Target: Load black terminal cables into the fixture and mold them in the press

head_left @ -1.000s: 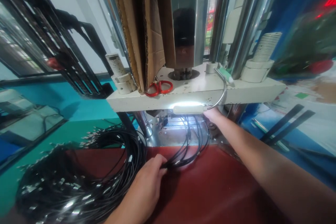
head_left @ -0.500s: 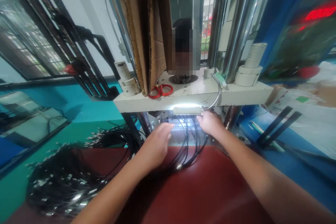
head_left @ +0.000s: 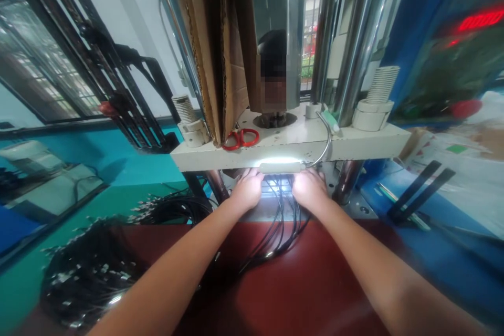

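Note:
My left hand [head_left: 249, 190] is closed at the left end of a metal block [head_left: 271, 188] under the press's cream plate. At the block's other end my right hand [head_left: 310, 189] is closed too. The fingertips of both hands are hidden, so what they grip cannot be made out. Several thin black cables [head_left: 280, 220] run out of the block between my hands and curve down over the dark red table surface [head_left: 307, 278]. A lit lamp bar [head_left: 280, 168] hangs just above the block.
Red-handled scissors [head_left: 248, 137] lie on the cream press plate [head_left: 291, 149] beside upright cardboard [head_left: 232, 63]. A large bundle of black cables [head_left: 90, 268] lies at left. Steel columns stand on both sides. A red digital display [head_left: 478, 20] is at right.
My left hand has moved forward from above the cables to the block's left end, under the plate. My right hand has shifted only slightly at the right end.

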`<state>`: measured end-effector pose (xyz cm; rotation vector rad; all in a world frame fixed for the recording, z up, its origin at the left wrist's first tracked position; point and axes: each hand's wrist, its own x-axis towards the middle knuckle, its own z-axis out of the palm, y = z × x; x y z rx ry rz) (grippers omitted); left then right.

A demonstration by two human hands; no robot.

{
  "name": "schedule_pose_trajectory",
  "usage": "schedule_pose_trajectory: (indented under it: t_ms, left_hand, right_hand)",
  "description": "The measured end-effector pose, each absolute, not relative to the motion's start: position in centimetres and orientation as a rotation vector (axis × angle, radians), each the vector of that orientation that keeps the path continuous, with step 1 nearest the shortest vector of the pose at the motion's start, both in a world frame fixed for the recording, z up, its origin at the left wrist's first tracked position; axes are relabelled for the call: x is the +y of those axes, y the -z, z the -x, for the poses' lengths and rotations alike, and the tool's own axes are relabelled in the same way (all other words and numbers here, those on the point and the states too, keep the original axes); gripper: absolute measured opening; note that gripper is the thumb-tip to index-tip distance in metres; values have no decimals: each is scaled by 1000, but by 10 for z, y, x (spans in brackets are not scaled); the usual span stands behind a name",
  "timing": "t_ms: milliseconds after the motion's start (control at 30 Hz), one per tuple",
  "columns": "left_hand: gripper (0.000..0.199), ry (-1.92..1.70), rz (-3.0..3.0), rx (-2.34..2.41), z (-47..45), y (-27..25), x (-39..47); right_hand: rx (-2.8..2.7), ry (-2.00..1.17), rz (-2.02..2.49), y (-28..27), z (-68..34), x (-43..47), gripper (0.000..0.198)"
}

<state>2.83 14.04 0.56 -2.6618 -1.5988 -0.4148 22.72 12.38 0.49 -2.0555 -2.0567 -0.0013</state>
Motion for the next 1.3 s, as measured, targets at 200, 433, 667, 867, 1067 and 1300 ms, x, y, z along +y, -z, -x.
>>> schedule_pose_trajectory:
  t_ms: [200, 433, 667, 867, 1067, 1300]
  left_hand:
    - [51, 372, 2547, -1615, -35, 3, 137]
    - [53, 342, 2528, -1510, -32, 0, 133]
    - [44, 324, 2481, -1480, -38, 1, 131]
    - [42, 330, 2446, -1489, -41, 1, 130]
    - [41, 349, 2450, -1496, -41, 3, 133]
    - [45, 362, 2511, -1451, -39, 2, 134]
  right_hand:
    - [-2057, -6, 2072, -7, -228, 123, 37]
    - [-2032, 29, 2028, -24, -230, 116, 39]
    - [-2284, 7, 1791, -32, -207, 88, 25]
    - [-2324, 22, 1803, -23, -199, 85, 25]
    - [-2328, -7, 1726, -23, -196, 87, 31]
    - [-2350, -27, 1700, -19, -194, 87, 30]
